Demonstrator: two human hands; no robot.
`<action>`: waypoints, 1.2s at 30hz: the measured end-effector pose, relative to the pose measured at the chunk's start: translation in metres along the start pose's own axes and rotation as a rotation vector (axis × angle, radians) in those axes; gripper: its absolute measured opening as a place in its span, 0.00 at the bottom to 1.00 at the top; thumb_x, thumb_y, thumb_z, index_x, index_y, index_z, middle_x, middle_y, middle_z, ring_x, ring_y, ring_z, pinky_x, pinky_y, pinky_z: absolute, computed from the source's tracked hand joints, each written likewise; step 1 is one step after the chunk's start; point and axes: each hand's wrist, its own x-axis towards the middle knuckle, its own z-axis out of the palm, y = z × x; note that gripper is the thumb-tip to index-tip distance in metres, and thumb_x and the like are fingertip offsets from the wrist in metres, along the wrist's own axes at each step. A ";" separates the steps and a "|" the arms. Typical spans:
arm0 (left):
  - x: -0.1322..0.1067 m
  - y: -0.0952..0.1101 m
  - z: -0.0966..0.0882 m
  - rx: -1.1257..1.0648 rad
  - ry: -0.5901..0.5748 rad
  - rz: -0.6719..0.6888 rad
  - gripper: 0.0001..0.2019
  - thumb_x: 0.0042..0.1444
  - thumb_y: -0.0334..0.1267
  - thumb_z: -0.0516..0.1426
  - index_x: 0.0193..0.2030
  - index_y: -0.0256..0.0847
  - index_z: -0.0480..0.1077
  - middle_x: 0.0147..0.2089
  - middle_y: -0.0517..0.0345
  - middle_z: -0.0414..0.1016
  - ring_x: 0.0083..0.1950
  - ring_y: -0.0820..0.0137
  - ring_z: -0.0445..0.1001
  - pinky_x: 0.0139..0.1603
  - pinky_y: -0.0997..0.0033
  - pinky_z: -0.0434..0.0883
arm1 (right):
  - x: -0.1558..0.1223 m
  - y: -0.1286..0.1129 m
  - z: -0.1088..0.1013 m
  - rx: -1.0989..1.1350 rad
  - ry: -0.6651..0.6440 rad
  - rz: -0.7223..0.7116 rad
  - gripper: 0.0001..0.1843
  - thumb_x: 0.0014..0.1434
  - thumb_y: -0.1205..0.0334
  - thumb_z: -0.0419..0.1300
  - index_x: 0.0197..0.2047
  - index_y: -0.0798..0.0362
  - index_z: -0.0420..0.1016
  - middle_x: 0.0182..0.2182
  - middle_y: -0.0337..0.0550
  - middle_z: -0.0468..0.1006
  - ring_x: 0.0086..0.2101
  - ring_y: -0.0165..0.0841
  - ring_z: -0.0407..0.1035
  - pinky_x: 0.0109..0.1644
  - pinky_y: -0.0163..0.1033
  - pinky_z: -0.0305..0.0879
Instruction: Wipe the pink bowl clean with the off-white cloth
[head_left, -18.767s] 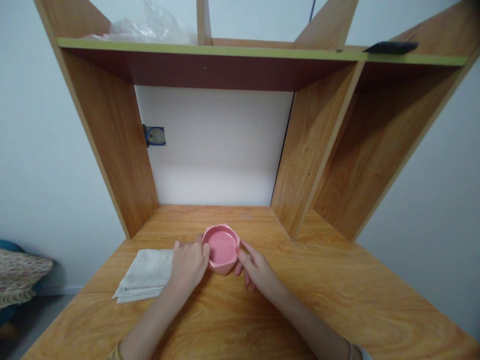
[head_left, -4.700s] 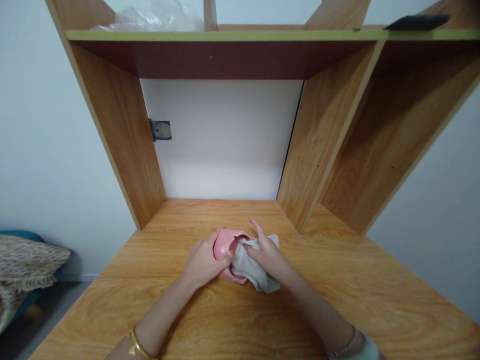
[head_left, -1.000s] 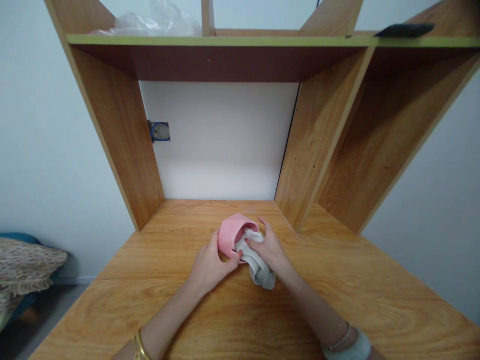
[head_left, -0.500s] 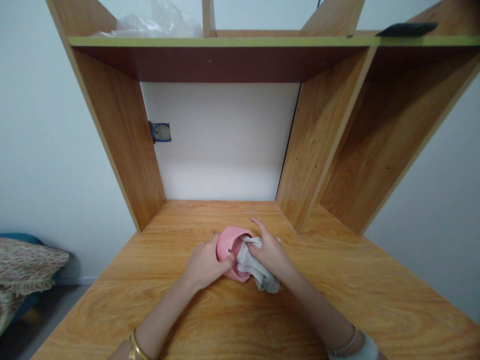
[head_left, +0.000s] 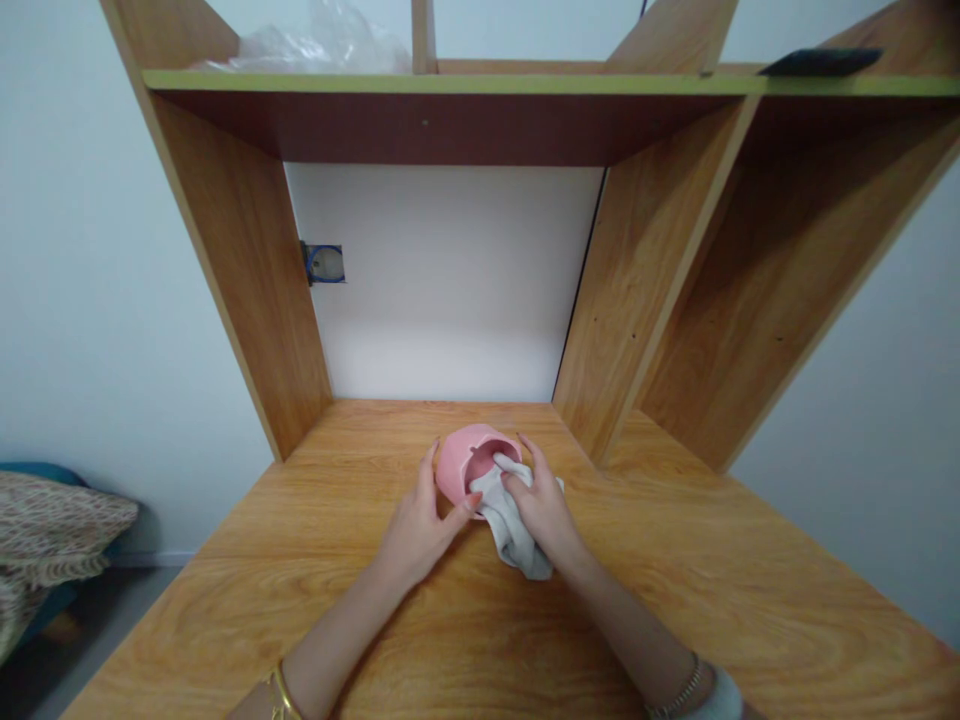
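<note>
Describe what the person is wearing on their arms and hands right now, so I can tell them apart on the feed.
Both forearms are bare, with no gloves on the left hand or the right hand. The left wrist carries a thin gold bangle. The right wrist carries a fine silver chain bracelet, and just behind it the edge of a pale grey sleeve cuff shows at the bottom of the frame.

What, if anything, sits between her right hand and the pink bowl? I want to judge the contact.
The grey cloth: the right hand presses it into the pink bowl. The left hand touches the bowl directly.
</note>
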 end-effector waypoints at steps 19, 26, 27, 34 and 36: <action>0.002 -0.003 0.004 -0.112 -0.007 -0.008 0.29 0.50 0.45 0.55 0.56 0.36 0.52 0.43 0.50 0.71 0.40 0.66 0.71 0.40 0.68 0.68 | 0.003 0.002 0.001 -0.177 -0.067 0.045 0.36 0.42 0.65 0.57 0.56 0.57 0.52 0.31 0.41 0.72 0.27 0.31 0.66 0.31 0.35 0.62; 0.002 -0.004 0.003 0.008 0.006 -0.033 0.25 0.48 0.41 0.55 0.53 0.35 0.60 0.41 0.51 0.73 0.41 0.64 0.72 0.41 0.68 0.68 | 0.001 -0.003 -0.006 -0.326 -0.103 0.006 0.35 0.43 0.66 0.55 0.56 0.57 0.53 0.22 0.36 0.70 0.21 0.30 0.62 0.24 0.32 0.54; 0.002 -0.004 0.003 0.022 0.003 -0.034 0.25 0.47 0.40 0.56 0.53 0.36 0.61 0.41 0.51 0.74 0.42 0.64 0.72 0.42 0.68 0.68 | 0.001 -0.004 -0.007 -0.330 -0.114 0.000 0.36 0.43 0.66 0.55 0.57 0.57 0.52 0.24 0.37 0.71 0.21 0.30 0.63 0.25 0.32 0.54; 0.002 -0.004 0.004 -0.011 0.020 -0.037 0.23 0.45 0.38 0.56 0.50 0.37 0.64 0.43 0.51 0.73 0.42 0.64 0.71 0.42 0.70 0.66 | -0.001 -0.013 -0.012 -0.444 -0.127 0.009 0.36 0.46 0.63 0.55 0.59 0.56 0.50 0.24 0.39 0.72 0.23 0.31 0.65 0.25 0.31 0.54; 0.003 -0.004 0.004 -0.051 0.023 -0.029 0.21 0.46 0.37 0.55 0.49 0.37 0.64 0.44 0.50 0.73 0.42 0.64 0.71 0.43 0.70 0.66 | -0.002 -0.018 -0.013 -0.480 -0.106 0.007 0.37 0.48 0.63 0.54 0.61 0.55 0.47 0.24 0.40 0.72 0.23 0.32 0.65 0.25 0.31 0.54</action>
